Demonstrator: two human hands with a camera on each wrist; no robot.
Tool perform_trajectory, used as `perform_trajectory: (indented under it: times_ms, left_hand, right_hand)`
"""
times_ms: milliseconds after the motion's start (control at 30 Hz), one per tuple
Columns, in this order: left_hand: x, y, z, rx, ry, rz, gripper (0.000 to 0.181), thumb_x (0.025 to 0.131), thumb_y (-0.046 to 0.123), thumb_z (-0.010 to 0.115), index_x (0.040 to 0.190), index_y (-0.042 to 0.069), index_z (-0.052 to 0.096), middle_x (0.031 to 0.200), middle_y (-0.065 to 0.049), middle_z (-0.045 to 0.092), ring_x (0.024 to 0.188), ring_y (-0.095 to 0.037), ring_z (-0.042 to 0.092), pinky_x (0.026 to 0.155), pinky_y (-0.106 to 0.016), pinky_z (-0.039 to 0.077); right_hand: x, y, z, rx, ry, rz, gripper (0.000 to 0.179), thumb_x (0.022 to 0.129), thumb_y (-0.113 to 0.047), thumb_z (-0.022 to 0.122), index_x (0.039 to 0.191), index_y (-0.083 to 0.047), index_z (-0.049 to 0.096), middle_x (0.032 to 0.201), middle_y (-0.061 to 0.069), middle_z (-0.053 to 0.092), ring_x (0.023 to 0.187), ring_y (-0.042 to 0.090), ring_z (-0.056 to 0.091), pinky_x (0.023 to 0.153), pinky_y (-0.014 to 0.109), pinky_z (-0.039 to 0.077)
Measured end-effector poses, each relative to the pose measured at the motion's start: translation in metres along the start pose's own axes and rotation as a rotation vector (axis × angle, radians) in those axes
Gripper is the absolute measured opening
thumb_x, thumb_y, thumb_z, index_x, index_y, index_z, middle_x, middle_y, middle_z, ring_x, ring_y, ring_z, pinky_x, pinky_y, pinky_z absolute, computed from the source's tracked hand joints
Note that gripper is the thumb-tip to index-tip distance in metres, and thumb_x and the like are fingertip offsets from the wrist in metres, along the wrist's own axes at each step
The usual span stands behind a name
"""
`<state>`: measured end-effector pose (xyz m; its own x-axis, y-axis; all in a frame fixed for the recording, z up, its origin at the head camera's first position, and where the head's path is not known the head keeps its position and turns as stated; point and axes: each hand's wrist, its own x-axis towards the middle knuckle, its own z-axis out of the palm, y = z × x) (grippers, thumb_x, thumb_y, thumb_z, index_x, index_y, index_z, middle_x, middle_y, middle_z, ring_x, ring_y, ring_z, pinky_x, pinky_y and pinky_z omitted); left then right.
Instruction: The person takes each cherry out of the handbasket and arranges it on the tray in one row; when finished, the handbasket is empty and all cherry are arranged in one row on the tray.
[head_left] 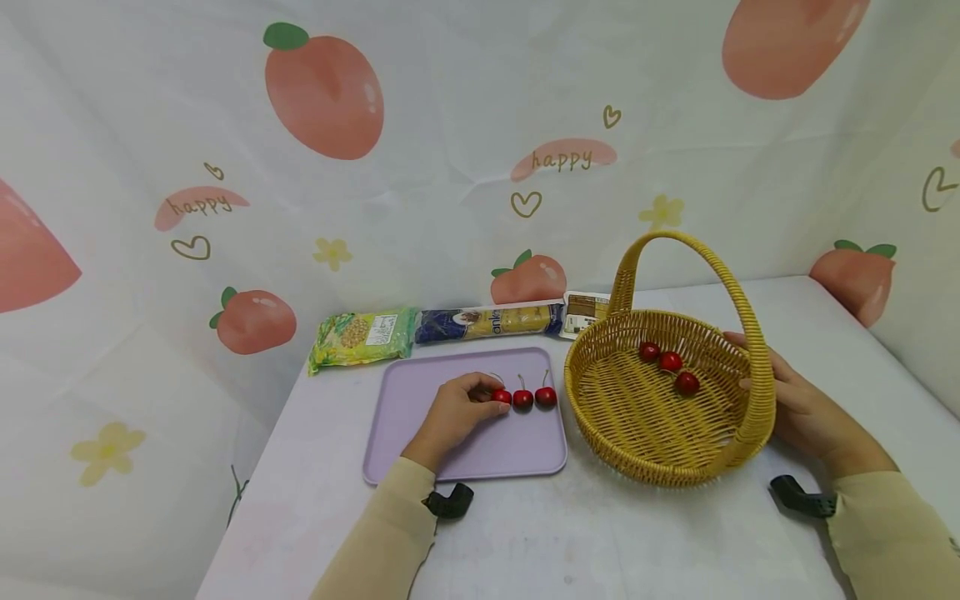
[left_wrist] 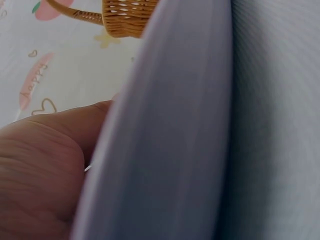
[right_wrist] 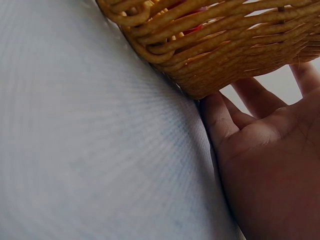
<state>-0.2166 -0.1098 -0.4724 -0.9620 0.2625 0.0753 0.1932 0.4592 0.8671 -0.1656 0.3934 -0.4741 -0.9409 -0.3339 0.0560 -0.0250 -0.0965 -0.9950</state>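
Note:
On the purple tray (head_left: 480,454), my left hand (head_left: 459,412) pinches a red cherry (head_left: 502,397) between thumb and forefinger, at the left end of a short row. Two more stemmed cherries, a middle one (head_left: 522,400) and a right one (head_left: 546,397), lie beside it. The left wrist view shows part of the left hand (left_wrist: 40,170) behind the tray's blurred edge; the cherry is hidden there. My right hand (head_left: 806,408) holds the right side of the yellow wicker basket (head_left: 637,417), fingertips at its rim by the handle. Three cherries (head_left: 670,362) lie inside the basket.
Along the back of the white table (head_left: 525,542) lie a green and yellow packet (head_left: 362,339), a long blue and yellow packet (head_left: 487,322) and a small brown and white pack (head_left: 584,312). The basket's tall handle (head_left: 731,283) arches up. A fruit-printed cloth (head_left: 435,208) hangs behind.

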Motion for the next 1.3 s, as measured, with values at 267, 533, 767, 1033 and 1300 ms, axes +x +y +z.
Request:
perform_trajectory:
  times_ms: [267, 533, 767, 1033, 1300]
  left_hand:
    - [-0.001, 0.002, 0.001, 0.002, 0.008, 0.002, 0.026, 0.09, 0.017, 0.094, 0.112, 0.011, 0.082, 0.095, 0.004, 0.074, 0.087, -0.015, 0.065, 0.081, -0.036, 0.054]
    - [-0.002, 0.003, 0.0, -0.02, 0.028, -0.034, 0.023, 0.101, 0.034, 0.083, 0.114, 0.015, 0.082, 0.099, 0.006, 0.076, 0.091, -0.017, 0.067, 0.083, -0.037, 0.054]
    - [0.0, 0.005, 0.0, -0.126, 0.065, -0.079, 0.04, 0.111, 0.047, 0.064, 0.112, 0.01, 0.08, 0.104, -0.002, 0.075, 0.094, -0.02, 0.068, 0.084, -0.038, 0.055]
    - [0.002, 0.01, -0.002, -0.252, 0.108, -0.099, 0.054, 0.117, 0.047, 0.049, 0.114, 0.001, 0.079, 0.115, -0.01, 0.077, 0.096, -0.027, 0.073, 0.08, -0.035, 0.058]
    - [0.004, 0.019, -0.008, -0.279, 0.111, -0.077, 0.068, 0.117, 0.055, 0.041, 0.125, -0.002, 0.076, 0.119, -0.011, 0.076, 0.1, -0.031, 0.072, 0.081, -0.042, 0.06]
  right_hand:
    - [0.0, -0.002, 0.001, -0.01, -0.006, -0.002, 0.068, 0.115, -0.006, 0.041, 0.175, -0.03, 0.021, 0.163, 0.002, 0.028, 0.136, 0.007, 0.052, 0.098, 0.029, 0.053]
    - [0.0, -0.002, 0.002, -0.018, 0.01, 0.007, 0.067, 0.115, -0.006, 0.041, 0.175, -0.03, 0.022, 0.165, 0.003, 0.027, 0.136, 0.008, 0.052, 0.097, 0.029, 0.054]
    - [0.0, -0.002, 0.003, -0.008, 0.027, 0.016, 0.067, 0.115, -0.007, 0.043, 0.175, -0.031, 0.023, 0.166, 0.002, 0.025, 0.136, 0.008, 0.05, 0.097, 0.029, 0.054]
    - [0.0, -0.001, 0.002, -0.032, 0.03, 0.024, 0.067, 0.115, -0.008, 0.043, 0.174, -0.031, 0.024, 0.164, 0.002, 0.027, 0.135, 0.007, 0.051, 0.096, 0.028, 0.054]
    - [0.0, -0.001, 0.001, -0.026, 0.009, 0.01, 0.067, 0.115, -0.007, 0.042, 0.175, -0.03, 0.022, 0.164, 0.003, 0.026, 0.136, 0.007, 0.051, 0.097, 0.028, 0.053]
